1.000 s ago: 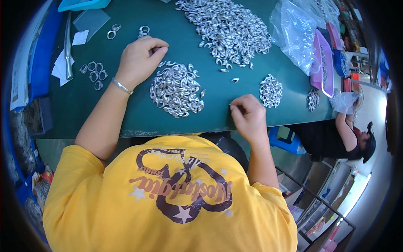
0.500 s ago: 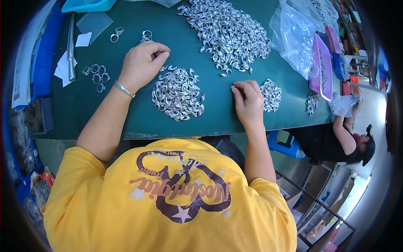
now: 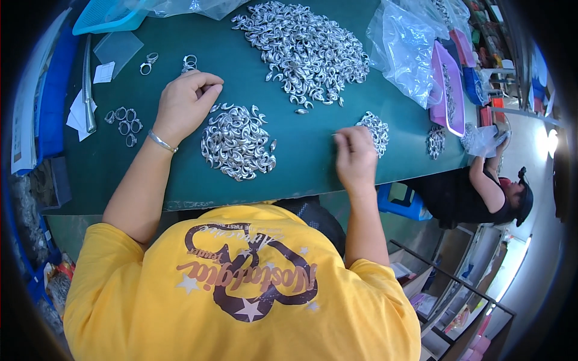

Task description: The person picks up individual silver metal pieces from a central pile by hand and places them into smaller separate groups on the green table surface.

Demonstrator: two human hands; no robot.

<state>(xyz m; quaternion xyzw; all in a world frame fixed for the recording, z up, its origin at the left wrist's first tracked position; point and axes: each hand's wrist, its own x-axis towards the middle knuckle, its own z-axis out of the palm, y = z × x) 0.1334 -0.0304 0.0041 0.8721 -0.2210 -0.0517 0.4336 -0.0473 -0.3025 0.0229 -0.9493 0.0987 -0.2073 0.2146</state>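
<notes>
My left hand (image 3: 188, 103), with a bracelet on its wrist, rests on the green table just left of a middle pile of small silver crescent-shaped pieces (image 3: 236, 143). Its fingers are curled and its thumb lies along them; whatever they hold is hidden. Beyond its knuckles are silver rings (image 3: 189, 62). My right hand (image 3: 356, 157) is closed in a pinch beside a smaller silver pile (image 3: 376, 131), partly covering it. A tiny bright tip shows at its fingers, too small to name. At the far side spreads the largest pile of silver crescents (image 3: 307, 51).
Several rings (image 3: 124, 120) lie at left, near a long metal rod (image 3: 88, 90) and papers. A blue tray (image 3: 108, 17) stands far left. At right are clear plastic bags (image 3: 406, 57), a pink basket (image 3: 442, 84) and another small pile (image 3: 436, 142). A co-worker (image 3: 481, 192) handles a bag beyond.
The whole view has shifted, the table sliding left and slightly down. My right hand has moved rightward over the table, closer to the small pile. The left hand keeps nearly the same place and grip.
</notes>
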